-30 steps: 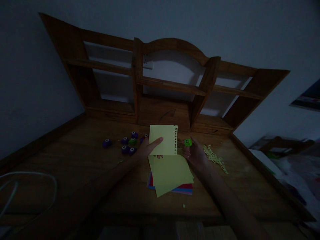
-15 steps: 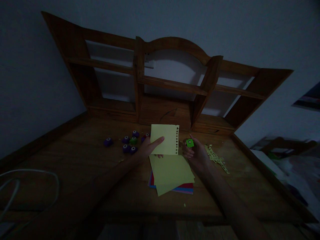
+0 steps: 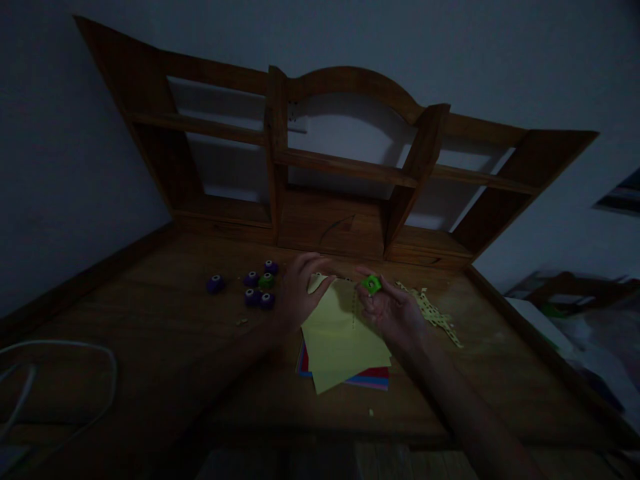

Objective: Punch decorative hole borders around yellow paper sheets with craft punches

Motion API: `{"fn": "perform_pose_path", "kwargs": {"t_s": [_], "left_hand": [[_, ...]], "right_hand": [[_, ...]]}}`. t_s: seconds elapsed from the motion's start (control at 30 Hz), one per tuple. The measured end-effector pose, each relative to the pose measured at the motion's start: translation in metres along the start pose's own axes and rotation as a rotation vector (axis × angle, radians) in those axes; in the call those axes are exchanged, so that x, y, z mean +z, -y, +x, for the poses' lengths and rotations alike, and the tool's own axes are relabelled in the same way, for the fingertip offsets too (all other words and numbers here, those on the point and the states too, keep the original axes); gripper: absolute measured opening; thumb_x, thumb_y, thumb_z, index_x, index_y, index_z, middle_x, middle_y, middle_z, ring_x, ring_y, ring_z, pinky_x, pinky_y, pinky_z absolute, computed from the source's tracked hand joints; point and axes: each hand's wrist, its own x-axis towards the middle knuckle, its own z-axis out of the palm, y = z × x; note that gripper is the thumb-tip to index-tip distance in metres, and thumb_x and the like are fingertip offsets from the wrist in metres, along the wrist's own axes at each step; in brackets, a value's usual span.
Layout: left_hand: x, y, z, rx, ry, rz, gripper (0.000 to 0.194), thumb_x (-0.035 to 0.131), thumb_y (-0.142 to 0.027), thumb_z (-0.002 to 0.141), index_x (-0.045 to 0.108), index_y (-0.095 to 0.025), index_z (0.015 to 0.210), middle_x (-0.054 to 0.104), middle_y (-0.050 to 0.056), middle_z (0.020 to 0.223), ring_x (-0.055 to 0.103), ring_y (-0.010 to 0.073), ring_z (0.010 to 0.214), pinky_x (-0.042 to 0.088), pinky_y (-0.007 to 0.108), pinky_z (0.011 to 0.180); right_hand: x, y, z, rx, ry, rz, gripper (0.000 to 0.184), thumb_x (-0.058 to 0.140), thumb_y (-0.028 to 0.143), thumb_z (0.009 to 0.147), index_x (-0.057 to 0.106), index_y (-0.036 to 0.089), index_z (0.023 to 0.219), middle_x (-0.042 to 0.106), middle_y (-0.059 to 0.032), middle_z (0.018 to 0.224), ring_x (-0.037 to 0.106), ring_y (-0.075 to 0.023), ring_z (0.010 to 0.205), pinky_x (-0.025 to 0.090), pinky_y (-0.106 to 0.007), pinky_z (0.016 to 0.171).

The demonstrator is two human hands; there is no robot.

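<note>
My right hand is closed around a small green craft paper punch, held just above the right side of the yellow paper. My left hand is over the left side of the sheets, thumb and fingers apart. Beneath it, the punched yellow sheet lies on the pile, a row of small holes running down near its right side. More yellow paper lies fanned under it, on top of red, blue and pinkish sheets. My left hand hides part of the top sheet's left side.
Several purple punches and a green one stand left of the paper. To the right lie perforated yellow strips. Wooden shelving rises at the back. A white cable curls at the left, and paper bits are scattered.
The punched sheet, pinched upright in my left hand before, now lies lower on the pile. My left hand's fingers have spread. My right hand keeps the green punch, shifted slightly left.
</note>
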Motion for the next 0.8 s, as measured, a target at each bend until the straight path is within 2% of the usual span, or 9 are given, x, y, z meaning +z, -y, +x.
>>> {"fn": "perform_pose_path", "kwargs": {"t_s": [0.1, 0.2, 0.4, 0.6, 0.8], "left_hand": [[-0.005, -0.013, -0.003, 0.168, -0.025, -0.04, 0.022, 0.065, -0.025, 0.083, 0.067, -0.027, 0.105, 0.059, 0.005, 0.107, 0.055, 0.0194, 0.105, 0.044, 0.036, 0.094], [-0.006, -0.023, -0.011, 0.258, -0.026, -0.055, 0.021, 0.065, -0.021, 0.083, 0.069, -0.03, 0.102, 0.061, 0.003, 0.106, 0.056, 0.018, 0.103, 0.043, 0.037, 0.096], [-0.009, -0.028, -0.016, 0.287, 0.02, -0.005, 0.017, 0.059, -0.023, 0.087, 0.07, -0.03, 0.098, 0.063, 0.003, 0.108, 0.057, 0.0185, 0.105, 0.042, 0.039, 0.097], [-0.01, -0.03, -0.011, 0.37, -0.007, -0.012, 0.012, 0.06, -0.024, 0.087, 0.071, -0.028, 0.091, 0.063, 0.002, 0.104, 0.055, 0.0183, 0.104, 0.042, 0.041, 0.098], [-0.01, -0.032, -0.008, 0.345, 0.013, -0.029, 0.009, 0.062, -0.023, 0.085, 0.07, -0.025, 0.087, 0.061, 0.003, 0.103, 0.054, 0.0186, 0.101, 0.042, 0.04, 0.095]], "right_hand": [[0.006, -0.008, 0.0, 0.031, 0.058, -0.011, 0.029, 0.051, 0.033, 0.086, 0.059, 0.023, 0.112, 0.062, -0.0046, 0.089, 0.048, -0.0111, 0.055, 0.031, -0.021, 0.043], [0.011, -0.015, 0.0, 0.054, 0.083, -0.038, 0.029, 0.052, 0.034, 0.084, 0.059, 0.024, 0.111, 0.063, -0.0043, 0.09, 0.046, -0.0107, 0.053, 0.029, -0.022, 0.043], [0.013, -0.02, 0.0, 0.088, 0.143, -0.054, 0.03, 0.049, 0.036, 0.086, 0.059, 0.022, 0.111, 0.058, -0.0025, 0.077, 0.039, -0.0095, 0.048, 0.027, -0.022, 0.046], [0.009, -0.023, 0.002, 0.088, 0.151, -0.081, 0.036, 0.046, 0.035, 0.087, 0.053, 0.02, 0.119, 0.057, -0.0033, 0.076, 0.039, -0.0111, 0.049, 0.027, -0.023, 0.047], [0.007, -0.023, 0.003, 0.093, 0.171, -0.106, 0.034, 0.044, 0.034, 0.089, 0.052, 0.02, 0.119, 0.056, -0.0031, 0.076, 0.038, -0.0108, 0.049, 0.026, -0.023, 0.047]]}}
